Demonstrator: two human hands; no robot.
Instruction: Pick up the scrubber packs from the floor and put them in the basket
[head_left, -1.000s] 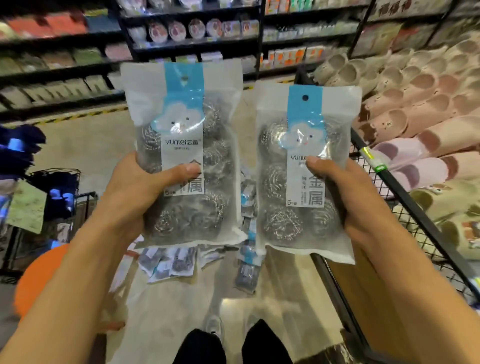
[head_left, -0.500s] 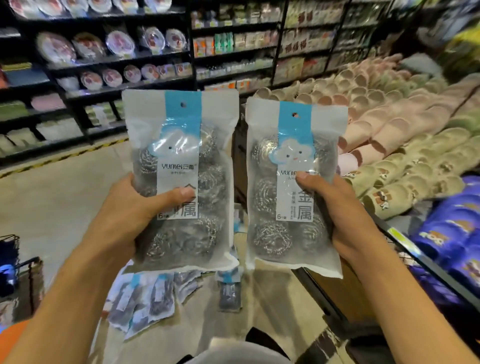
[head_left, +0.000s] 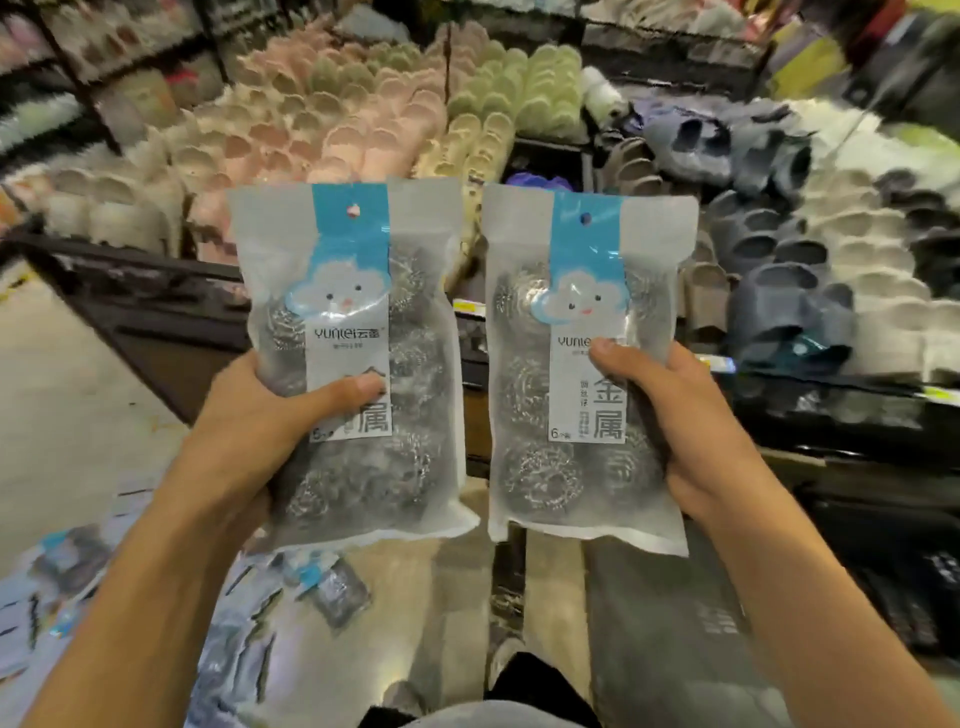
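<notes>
L hand (head_left: 260, 415) grips one scrubber pack (head_left: 353, 364) upright, thumb across the label. R hand (head_left: 680, 415) grips a second pack (head_left: 582, 374) just beside it, not touching. More packs (head_left: 332, 587) lie on the floor (head_left: 67, 395) below, blurred. Behind, rows of slippers (head_left: 363, 119) in pink, beige, green & dark blue.

Both scrubber packs (head_left: 353, 364) (head_left: 587, 364) were glossy, translucent plastic over coiled, shiny metal wire scrubbers, with smooth paper-like labels. The floor (head_left: 67, 395) looked smooth and faintly glossy.
</notes>
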